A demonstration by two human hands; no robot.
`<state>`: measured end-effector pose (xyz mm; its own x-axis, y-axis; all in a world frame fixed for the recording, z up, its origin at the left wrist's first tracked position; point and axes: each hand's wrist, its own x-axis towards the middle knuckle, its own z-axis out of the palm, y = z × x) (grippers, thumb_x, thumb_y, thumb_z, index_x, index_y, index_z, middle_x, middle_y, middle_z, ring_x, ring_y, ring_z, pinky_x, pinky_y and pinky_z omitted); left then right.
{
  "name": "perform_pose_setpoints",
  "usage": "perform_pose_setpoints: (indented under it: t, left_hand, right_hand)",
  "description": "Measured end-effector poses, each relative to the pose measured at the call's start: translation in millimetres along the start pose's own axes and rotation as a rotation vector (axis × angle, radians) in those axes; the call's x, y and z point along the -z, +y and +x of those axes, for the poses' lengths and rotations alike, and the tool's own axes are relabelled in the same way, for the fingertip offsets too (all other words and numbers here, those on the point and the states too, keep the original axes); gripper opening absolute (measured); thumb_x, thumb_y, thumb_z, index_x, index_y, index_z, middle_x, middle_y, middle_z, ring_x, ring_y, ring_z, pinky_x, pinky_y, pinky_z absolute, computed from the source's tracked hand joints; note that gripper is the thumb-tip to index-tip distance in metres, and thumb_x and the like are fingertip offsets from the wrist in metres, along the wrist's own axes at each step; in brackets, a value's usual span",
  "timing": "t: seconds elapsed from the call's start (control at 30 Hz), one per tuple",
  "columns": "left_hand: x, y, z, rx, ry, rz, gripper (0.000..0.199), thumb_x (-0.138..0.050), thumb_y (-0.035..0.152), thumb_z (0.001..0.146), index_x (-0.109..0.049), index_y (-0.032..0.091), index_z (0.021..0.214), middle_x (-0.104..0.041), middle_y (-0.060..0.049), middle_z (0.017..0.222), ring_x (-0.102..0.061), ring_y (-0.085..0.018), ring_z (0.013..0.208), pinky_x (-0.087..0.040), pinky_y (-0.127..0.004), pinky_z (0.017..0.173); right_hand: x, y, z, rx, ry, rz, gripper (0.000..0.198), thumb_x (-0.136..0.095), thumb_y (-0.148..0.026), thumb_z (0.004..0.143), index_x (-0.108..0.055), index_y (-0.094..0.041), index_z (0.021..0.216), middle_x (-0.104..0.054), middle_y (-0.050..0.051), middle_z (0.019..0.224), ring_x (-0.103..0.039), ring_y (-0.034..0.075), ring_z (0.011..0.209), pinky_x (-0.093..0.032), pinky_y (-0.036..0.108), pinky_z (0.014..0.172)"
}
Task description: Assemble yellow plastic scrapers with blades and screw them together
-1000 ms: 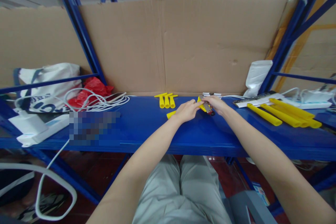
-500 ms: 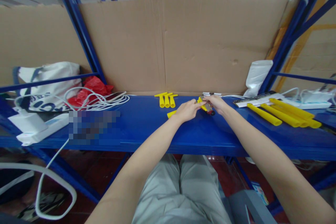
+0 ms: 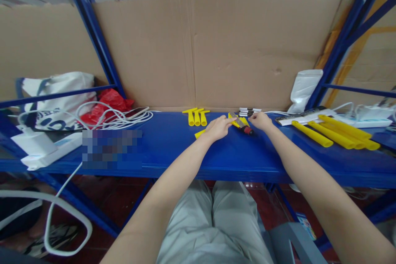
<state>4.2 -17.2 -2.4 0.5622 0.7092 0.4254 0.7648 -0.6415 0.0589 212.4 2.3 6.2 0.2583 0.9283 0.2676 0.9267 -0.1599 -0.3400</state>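
Observation:
My left hand (image 3: 219,128) is closed around a yellow tube (image 3: 199,134); its lower end sticks out by the wrist, and yellow shows beyond the fingertips. Just right of those fingertips lies a tool with a red and black end (image 3: 248,130) and a greyish, see-through-looking body, its kind unclear, with a yellow piece (image 3: 244,121) beside it. My right hand (image 3: 260,121) hovers to the right of the tool with its fingers pinched together. Whatever is between them is too small to make out. Several white and black sticks (image 3: 249,111) lie just behind that hand.
Three yellow T-shaped tubes (image 3: 197,118) stand side by side near the cardboard wall (image 3: 235,53). Several long yellow tubes (image 3: 334,135) lie at the right. White cables (image 3: 123,119), a red bag (image 3: 111,103) and a power strip (image 3: 55,150) occupy the left of the blue table (image 3: 167,144).
My right hand has moved right, away from my left hand and the yellow piece. More of the red and black ended tool and the white sticks now shows. My left hand has shifted slightly left.

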Motion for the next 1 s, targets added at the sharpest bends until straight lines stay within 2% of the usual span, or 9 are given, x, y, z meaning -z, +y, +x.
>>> perform_pose_setpoints:
  t: [0.13, 0.27, 0.53, 0.7, 0.83, 1.0]
  left_hand:
    - [-3.6, -4.4, 1.7, 0.034, 0.011, -0.016, 0.041, -0.039, 0.030, 0.091, -0.045, 0.030, 0.132, -0.057, -0.005, 0.106, -0.057, -0.020, 0.099, -0.043, -0.030, 0.085]
    - [-2.0, -3.7, 0.3, 0.048, -0.003, -0.025, 0.040, -0.040, 0.028, 0.090, -0.046, 0.030, 0.130, -0.057, -0.005, 0.110, -0.056, -0.020, 0.101, -0.043, -0.031, 0.087]
    - [-0.6, -4.3, -0.5, 0.040, -0.011, -0.051, 0.040, -0.041, 0.028, 0.090, -0.048, 0.030, 0.129, -0.058, -0.004, 0.113, -0.056, -0.020, 0.103, -0.043, -0.031, 0.088]
    - [-0.1, -4.6, -0.5, 0.039, -0.019, -0.065, 0.039, -0.041, 0.029, 0.090, -0.048, 0.031, 0.128, -0.059, -0.003, 0.114, -0.056, -0.019, 0.103, -0.043, -0.031, 0.088]
    - [0.8, -4.5, -0.6, 0.040, -0.018, -0.069, 0.040, -0.042, 0.029, 0.090, -0.048, 0.031, 0.129, -0.059, -0.004, 0.114, -0.056, -0.020, 0.104, -0.043, -0.031, 0.089]
    - [0.9, -4.0, -0.7, 0.037, -0.014, -0.067, 0.040, -0.042, 0.029, 0.090, -0.048, 0.030, 0.129, -0.058, -0.005, 0.115, -0.055, -0.019, 0.106, -0.042, -0.031, 0.090]
  right_hand:
    - [-7.4, 7.2, 3.6, 0.033, -0.112, -0.074, 0.027, -0.052, -0.038, 0.078, -0.072, -0.023, 0.090, -0.068, 0.007, 0.099, -0.062, 0.022, 0.092, -0.045, 0.028, 0.070]
    - [-9.8, 5.1, 3.3, 0.051, -0.132, -0.138, 0.033, -0.052, -0.046, 0.078, -0.072, -0.023, 0.091, -0.068, 0.008, 0.099, -0.062, 0.023, 0.092, -0.046, 0.028, 0.071]
    - [-10.8, 4.9, 6.3, 0.113, -0.151, -0.198, 0.025, -0.049, -0.028, 0.079, -0.071, -0.016, 0.083, -0.069, 0.012, 0.093, -0.064, 0.021, 0.089, -0.045, 0.024, 0.068]
    - [-6.6, 1.6, 2.2, 0.099, -0.143, -0.207, 0.028, -0.044, -0.023, 0.081, -0.070, -0.013, 0.087, -0.068, 0.015, 0.098, -0.062, 0.023, 0.095, -0.045, 0.027, 0.072]
    - [-6.0, 1.7, 0.9, 0.071, -0.115, -0.225, 0.025, -0.048, -0.023, 0.078, -0.069, -0.011, 0.085, -0.067, 0.018, 0.096, -0.061, 0.026, 0.095, -0.045, 0.029, 0.073]
    - [-8.4, 11.4, 5.4, 0.024, -0.076, -0.124, 0.020, -0.054, -0.023, 0.074, -0.068, -0.013, 0.083, -0.068, 0.015, 0.088, -0.062, 0.025, 0.089, -0.045, 0.029, 0.071]
